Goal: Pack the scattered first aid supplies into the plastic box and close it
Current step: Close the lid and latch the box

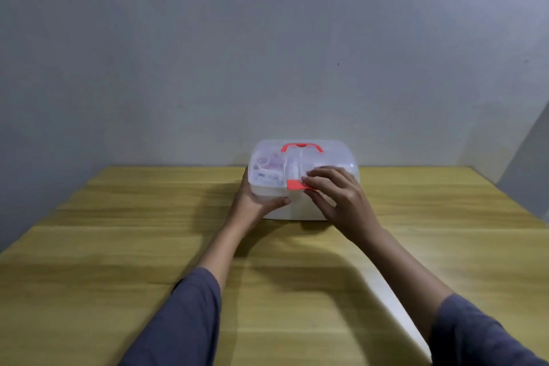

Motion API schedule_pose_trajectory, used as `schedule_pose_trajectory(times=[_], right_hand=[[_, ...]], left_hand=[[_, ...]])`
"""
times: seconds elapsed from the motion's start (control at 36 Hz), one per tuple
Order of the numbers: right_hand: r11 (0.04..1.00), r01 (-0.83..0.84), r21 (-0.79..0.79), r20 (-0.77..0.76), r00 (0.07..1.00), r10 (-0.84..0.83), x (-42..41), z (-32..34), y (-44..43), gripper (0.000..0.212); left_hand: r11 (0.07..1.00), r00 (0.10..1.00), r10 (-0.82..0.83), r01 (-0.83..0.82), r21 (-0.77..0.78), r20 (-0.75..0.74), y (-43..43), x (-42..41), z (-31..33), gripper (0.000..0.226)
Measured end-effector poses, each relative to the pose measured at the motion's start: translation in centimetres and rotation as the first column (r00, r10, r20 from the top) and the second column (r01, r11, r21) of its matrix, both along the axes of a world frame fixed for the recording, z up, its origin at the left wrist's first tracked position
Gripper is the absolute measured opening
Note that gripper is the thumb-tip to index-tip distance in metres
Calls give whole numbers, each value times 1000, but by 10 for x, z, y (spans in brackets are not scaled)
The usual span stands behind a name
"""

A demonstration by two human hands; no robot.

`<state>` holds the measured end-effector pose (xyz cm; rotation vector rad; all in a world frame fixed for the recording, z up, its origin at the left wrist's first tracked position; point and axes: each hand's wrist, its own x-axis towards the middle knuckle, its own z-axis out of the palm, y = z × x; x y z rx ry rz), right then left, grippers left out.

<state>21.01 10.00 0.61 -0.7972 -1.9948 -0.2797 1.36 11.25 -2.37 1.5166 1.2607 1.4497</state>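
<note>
A wooden table (118,246) fills the lower view below a grey wall (267,38). Toward twelve o'clock on it sits the plastic box (303,180), lid down, long axis running nine to three, its red handle (301,147) on top. The left hand (255,200) grips the box's nine o'clock corner. The right hand (338,196) pinches the red latch (297,185) on the near six o'clock side. Supplies (269,171) show blurred inside.

A wooden table (118,246) stands against a bare grey wall (208,53).
</note>
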Motion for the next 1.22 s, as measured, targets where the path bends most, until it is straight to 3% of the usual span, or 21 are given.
schedule_pose_trajectory(times=[0.17, 0.28, 0.44, 0.58, 0.97, 1.14, 1.22], right_hand=[[991, -34, -131, 40, 998, 40, 5, -1, -10, 37], [981, 140, -132, 52, 990, -134, 2, 7, -2, 51], [915, 367, -166, 220, 919, -329, 1, 6, 7, 69], [916, 365, -168, 217, 920, -327, 2, 6, 12, 70], [914, 377, -149, 175, 920, -351, -2, -1, 22, 66], [926, 314, -211, 166, 945, -283, 4, 5, 22, 69], [926, 251, -283, 23, 967, -255, 11, 4, 21, 73]], left_hand=[[1000, 999, -12, 11, 17, 31, 3, 1, -2, 87], [1000, 999, -24, 24, 13, 48, 4, -1, -5, 87], [999, 996, -31, 28, 36, 81, 7, 0, -11, 87], [1000, 997, -2, 1, 17, 83, 8, 0, -16, 122], [996, 997, -16, 9, 85, 79, 18, 1, -17, 100], [997, 998, -50, 49, 53, 31, 14, -1, -10, 107], [999, 999, -32, 32, 0, 25, 8, -4, -8, 132]])
